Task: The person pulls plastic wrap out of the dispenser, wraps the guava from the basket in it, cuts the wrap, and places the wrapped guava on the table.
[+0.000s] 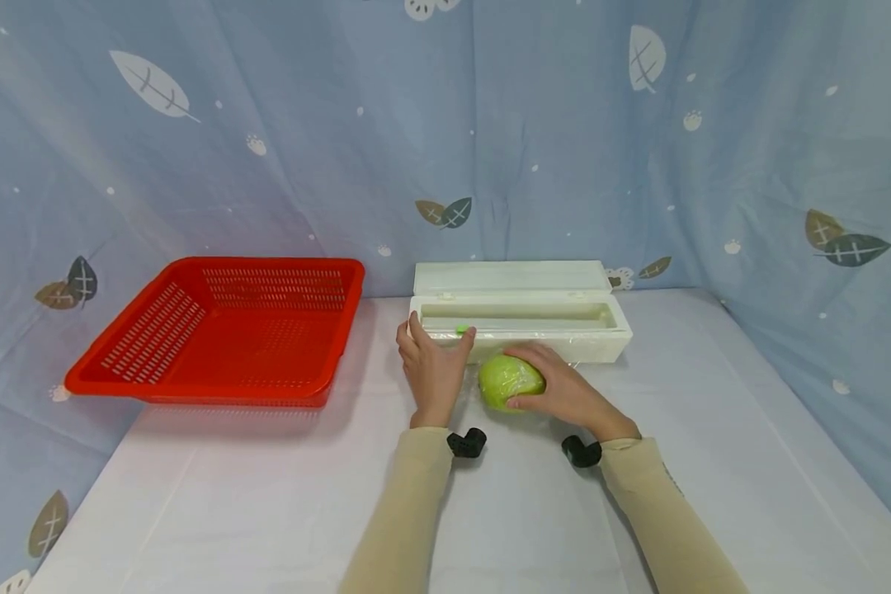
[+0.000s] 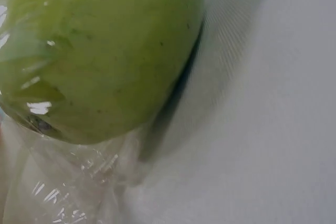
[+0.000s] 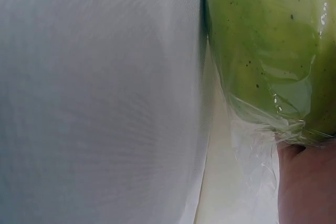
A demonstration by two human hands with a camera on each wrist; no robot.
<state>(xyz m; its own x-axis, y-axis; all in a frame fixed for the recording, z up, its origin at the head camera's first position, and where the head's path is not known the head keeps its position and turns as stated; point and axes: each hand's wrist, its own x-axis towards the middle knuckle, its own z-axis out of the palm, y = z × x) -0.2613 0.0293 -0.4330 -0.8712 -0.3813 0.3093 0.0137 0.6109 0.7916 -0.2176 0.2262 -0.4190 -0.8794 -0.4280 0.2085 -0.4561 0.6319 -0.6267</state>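
Observation:
A green, dark-speckled fruit (image 1: 501, 379) wrapped in clear film rests against the front of a white cling film dispenser (image 1: 557, 346). My right hand (image 1: 564, 396) grips the fruit from its right side. My left hand (image 1: 434, 371) holds the dispenser's front left corner, its thumb by the small green slider (image 1: 461, 329). Film wrinkles gather at one end of the fruit (image 2: 105, 51) in the left wrist view. Film hangs from the fruit (image 3: 273, 51) in the right wrist view too, where part of a hand shows below it.
The dispenser's lid (image 1: 512, 278) is tipped back behind it. To the left stands a red plastic basket (image 1: 267, 389). A white cloth (image 1: 527, 528) covers the table, and a blue leaf-print curtain (image 1: 549, 124) hangs behind.

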